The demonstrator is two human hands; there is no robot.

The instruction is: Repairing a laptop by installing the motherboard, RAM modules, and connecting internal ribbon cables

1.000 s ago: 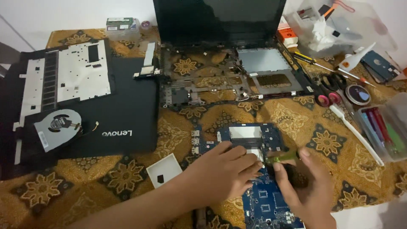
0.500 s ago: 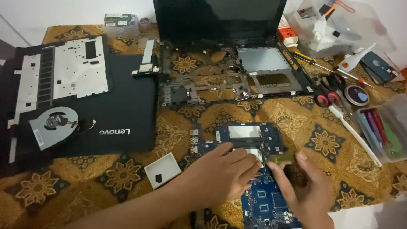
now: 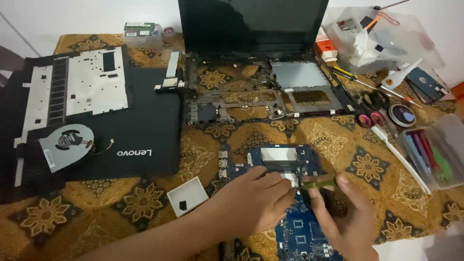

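- Since earlier frames, my hands barely shifted on the blue circuit board [image 3: 290,164].
- My left hand [image 3: 256,198] lay flat, fingers loose, upon it.
- My right hand [image 3: 345,217] pinched a green tool [image 3: 320,182].
- White square packet [image 3: 187,196] lay left of the board.

Patterned woven cloth [image 3: 338,140] under a matt black plastic cover [image 3: 140,121] and bare metal plate [image 3: 92,82].
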